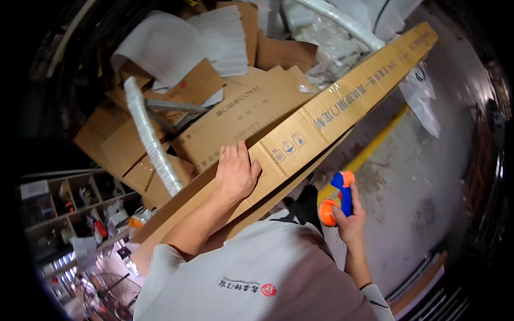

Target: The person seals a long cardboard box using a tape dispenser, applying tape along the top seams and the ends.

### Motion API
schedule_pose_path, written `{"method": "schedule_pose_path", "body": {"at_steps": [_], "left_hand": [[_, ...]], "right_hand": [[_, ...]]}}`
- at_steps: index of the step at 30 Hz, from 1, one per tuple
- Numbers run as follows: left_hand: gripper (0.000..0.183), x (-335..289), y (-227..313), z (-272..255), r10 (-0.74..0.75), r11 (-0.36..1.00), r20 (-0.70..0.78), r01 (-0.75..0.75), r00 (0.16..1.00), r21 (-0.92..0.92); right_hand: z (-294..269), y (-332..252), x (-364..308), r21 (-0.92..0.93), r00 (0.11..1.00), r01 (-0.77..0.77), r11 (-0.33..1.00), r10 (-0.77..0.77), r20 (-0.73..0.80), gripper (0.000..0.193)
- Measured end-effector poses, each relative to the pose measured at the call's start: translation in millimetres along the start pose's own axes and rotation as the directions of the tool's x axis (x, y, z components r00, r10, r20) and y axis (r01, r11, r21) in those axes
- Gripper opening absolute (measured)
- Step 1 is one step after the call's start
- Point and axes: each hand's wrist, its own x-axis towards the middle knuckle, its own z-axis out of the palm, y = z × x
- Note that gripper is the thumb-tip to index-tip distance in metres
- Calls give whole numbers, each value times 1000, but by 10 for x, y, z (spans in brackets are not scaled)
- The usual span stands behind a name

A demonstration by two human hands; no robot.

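Note:
A long, narrow cardboard box (292, 128) with blue printing runs slantwise from the lower left to the upper right in front of me. My left hand (236, 172) grips its upper edge, the fingers hooked over the far side and the thumb against the printed face. Off to the right of the box, my right hand (352, 223) is wrapped round a blue and orange tape dispenser (345, 199). The dispenser is held apart from the box, over the floor. The tips of my left fingers are partly hidden behind the edge.
Flattened cardboard sheets (241, 107) and white foam sheet (163, 45) pile up beyond the box. A plastic-wrapped long piece (147, 136) leans there. A compartment shelf (64, 200) with small items stands at left. A yellow line (375, 147) crosses the grey floor.

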Motion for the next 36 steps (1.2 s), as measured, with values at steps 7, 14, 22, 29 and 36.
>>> {"method": "schedule_pose_path", "body": {"at_steps": [7, 14, 22, 29, 36], "left_hand": [[66, -277, -348, -212, 87, 985, -96, -100, 992, -144], [74, -396, -581, -50, 48, 997, -82, -53, 995, -53], [48, -258, -631, -146, 74, 991, 110, -60, 991, -118], [47, 388, -1265, 54, 741, 597, 142, -547, 657, -587], [21, 601, -937, 874, 167, -201, 12, 46, 986, -979]], "right_hand": [[352, -530, -387, 8, 991, 114, 993, -113, -65, 77], [529, -575, -494, 119, 978, 165, 979, -147, -146, 78], [616, -608, -543, -57, 951, 295, 954, -299, -83, 80], [847, -1160, -432, -290, 936, 337, 896, -352, -1, 84], [1043, -1593, -382, -496, 937, 347, 796, -312, 155, 81]]}}
